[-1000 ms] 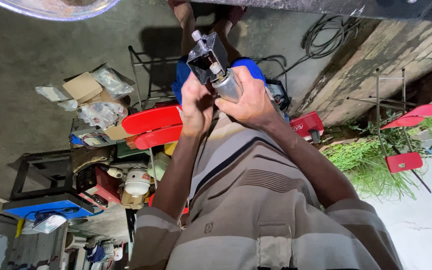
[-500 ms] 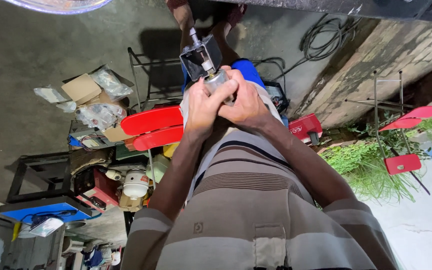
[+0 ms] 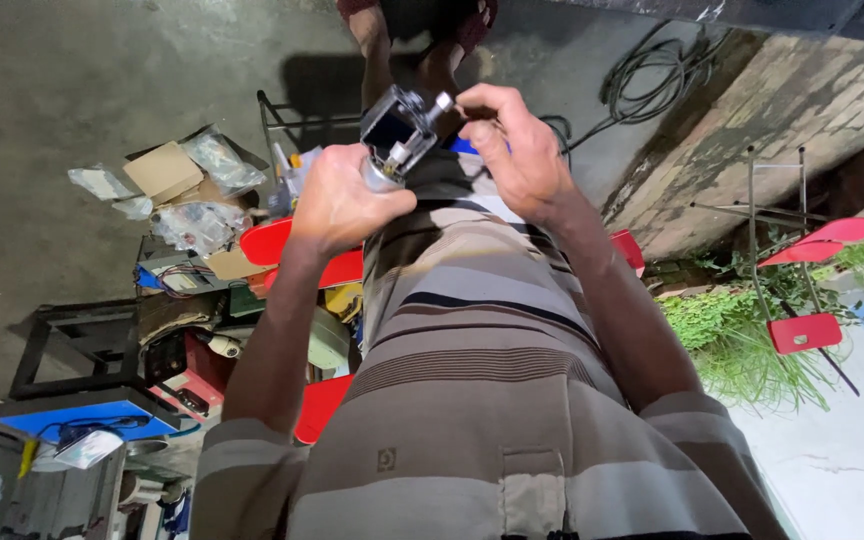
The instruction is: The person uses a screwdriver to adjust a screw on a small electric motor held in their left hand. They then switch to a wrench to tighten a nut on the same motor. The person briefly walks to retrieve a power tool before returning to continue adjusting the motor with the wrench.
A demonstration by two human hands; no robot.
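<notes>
Red chair (image 3: 802, 332), cardboard box (image 3: 162, 170), cable coil (image 3: 647, 75)

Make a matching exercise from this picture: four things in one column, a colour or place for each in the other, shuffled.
Things:
1. small motor
2. folding chair
3. cardboard box
4. coiled cable

Descriptions:
A. red, beside the green plants
B. dark, lying on the concrete by the brick wall
C. held between the left hand and right hand
D. brown, among clear plastic bags

Pairs: 1-C, 2-A, 3-D, 4-B
</notes>
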